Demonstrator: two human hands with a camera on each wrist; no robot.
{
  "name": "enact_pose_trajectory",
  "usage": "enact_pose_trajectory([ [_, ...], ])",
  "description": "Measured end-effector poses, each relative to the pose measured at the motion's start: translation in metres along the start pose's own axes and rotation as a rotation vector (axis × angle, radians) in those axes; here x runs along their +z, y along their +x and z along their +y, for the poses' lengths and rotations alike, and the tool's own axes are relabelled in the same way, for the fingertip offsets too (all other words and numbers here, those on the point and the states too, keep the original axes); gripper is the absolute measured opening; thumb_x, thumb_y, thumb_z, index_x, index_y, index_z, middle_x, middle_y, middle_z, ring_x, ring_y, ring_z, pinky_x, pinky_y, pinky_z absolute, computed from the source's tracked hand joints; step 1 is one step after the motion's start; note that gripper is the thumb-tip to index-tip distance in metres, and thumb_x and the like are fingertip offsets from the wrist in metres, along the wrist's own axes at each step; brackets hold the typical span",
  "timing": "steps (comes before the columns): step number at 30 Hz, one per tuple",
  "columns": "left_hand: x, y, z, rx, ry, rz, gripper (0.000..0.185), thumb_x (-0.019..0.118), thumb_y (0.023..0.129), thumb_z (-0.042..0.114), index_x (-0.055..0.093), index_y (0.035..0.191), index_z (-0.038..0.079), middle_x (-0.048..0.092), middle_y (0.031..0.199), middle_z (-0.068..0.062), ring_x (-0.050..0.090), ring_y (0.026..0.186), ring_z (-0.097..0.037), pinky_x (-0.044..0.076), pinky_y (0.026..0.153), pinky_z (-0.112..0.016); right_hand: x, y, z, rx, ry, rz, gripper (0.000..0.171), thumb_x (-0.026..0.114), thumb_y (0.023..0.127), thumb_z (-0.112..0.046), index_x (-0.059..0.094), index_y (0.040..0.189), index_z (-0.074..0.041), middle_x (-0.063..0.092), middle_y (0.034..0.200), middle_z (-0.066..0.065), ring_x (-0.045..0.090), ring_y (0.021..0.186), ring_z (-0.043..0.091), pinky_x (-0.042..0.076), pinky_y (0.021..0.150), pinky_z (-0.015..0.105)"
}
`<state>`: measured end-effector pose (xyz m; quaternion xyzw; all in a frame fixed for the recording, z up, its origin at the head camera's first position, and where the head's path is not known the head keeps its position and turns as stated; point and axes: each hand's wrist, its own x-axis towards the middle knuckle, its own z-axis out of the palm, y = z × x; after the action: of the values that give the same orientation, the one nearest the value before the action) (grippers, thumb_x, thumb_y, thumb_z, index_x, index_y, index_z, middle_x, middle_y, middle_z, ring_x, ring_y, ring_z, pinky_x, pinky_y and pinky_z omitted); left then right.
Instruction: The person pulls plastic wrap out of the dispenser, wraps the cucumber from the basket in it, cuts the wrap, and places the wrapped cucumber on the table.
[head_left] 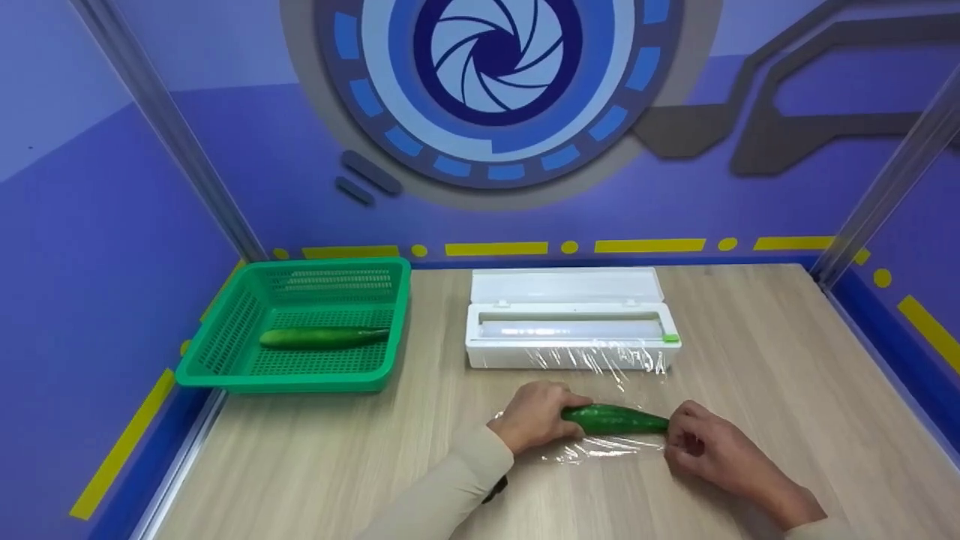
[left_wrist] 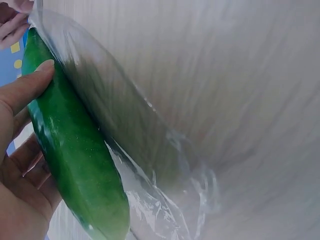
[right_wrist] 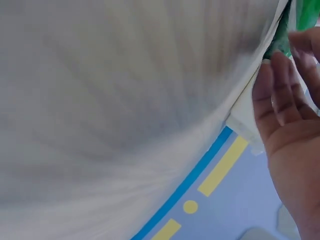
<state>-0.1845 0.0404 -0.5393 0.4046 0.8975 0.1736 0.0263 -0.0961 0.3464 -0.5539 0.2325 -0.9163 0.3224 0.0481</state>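
Observation:
A dark green cucumber (head_left: 615,420) lies roughly level near the front of the table, with clear plastic wrap (left_wrist: 145,107) under and along it. My left hand (head_left: 534,414) grips its left part, thumb on one side and fingers on the other. At the cucumber's right tip, my right hand (head_left: 709,444) has its fingertips bent together. The left wrist view shows the wrap gathered at those fingertips, and they pinch it there. From the right wrist, the right hand (right_wrist: 290,105) appears beside the green tip; the pinch itself is partly hidden.
Behind the hands stands a white wrap dispenser box (head_left: 491,358), lid up, a film roll (head_left: 570,328) inside and film hanging over its front. A green cutter tab (head_left: 670,338) sits at its right. A green basket (head_left: 281,381) at the left holds another cucumber (head_left: 319,339).

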Motion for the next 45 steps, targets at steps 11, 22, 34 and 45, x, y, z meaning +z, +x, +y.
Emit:
enact_pose_trajectory([
  [11, -0.002, -0.001, 0.000, 0.011, 0.004, 0.002, 0.049, 0.091, 0.085, 0.034, 0.078, 0.131, 0.023, 0.074, 0.095, 0.006, 0.046, 0.072, -0.001, 0.038, 0.065, -0.020, -0.002, 0.004, -0.011, 0.119, 0.051, -0.020, 0.031, 0.082, 0.086, 0.006, 0.063, 0.094, -0.017, 0.066, 0.090, -0.009, 0.061, 0.080, 0.003, 0.055, 0.068, 0.025],
  [22, 0.000, -0.001, 0.001, -0.025, -0.026, -0.006, 0.049, 0.091, 0.085, 0.034, 0.078, 0.131, 0.023, 0.076, 0.098, 0.007, 0.048, 0.074, 0.001, 0.037, 0.066, -0.019, 0.005, 0.005, -0.009, 0.018, -0.127, 0.113, 0.029, 0.090, 0.078, 0.004, 0.077, 0.090, -0.019, 0.059, 0.086, -0.017, 0.056, 0.076, -0.001, 0.054, 0.066, 0.027],
  [34, -0.002, -0.002, -0.001, -0.027, -0.055, -0.001, 0.048, 0.091, 0.085, 0.032, 0.079, 0.130, 0.022, 0.076, 0.098, 0.007, 0.047, 0.075, 0.001, 0.037, 0.065, -0.019, -0.004, -0.005, -0.006, 0.081, -0.118, 0.073, 0.024, 0.086, 0.084, 0.003, 0.080, 0.091, -0.020, 0.059, 0.086, -0.018, 0.053, 0.077, -0.001, 0.052, 0.068, 0.026],
  [45, -0.005, -0.004, -0.002, -0.021, -0.050, -0.019, 0.050, 0.090, 0.086, 0.033, 0.077, 0.133, 0.021, 0.074, 0.093, 0.006, 0.046, 0.073, -0.001, 0.038, 0.064, -0.020, -0.016, -0.004, 0.005, 0.048, -0.072, 0.192, 0.032, 0.087, 0.079, 0.011, 0.080, 0.089, -0.019, 0.063, 0.086, -0.017, 0.056, 0.077, 0.000, 0.047, 0.069, 0.015],
])
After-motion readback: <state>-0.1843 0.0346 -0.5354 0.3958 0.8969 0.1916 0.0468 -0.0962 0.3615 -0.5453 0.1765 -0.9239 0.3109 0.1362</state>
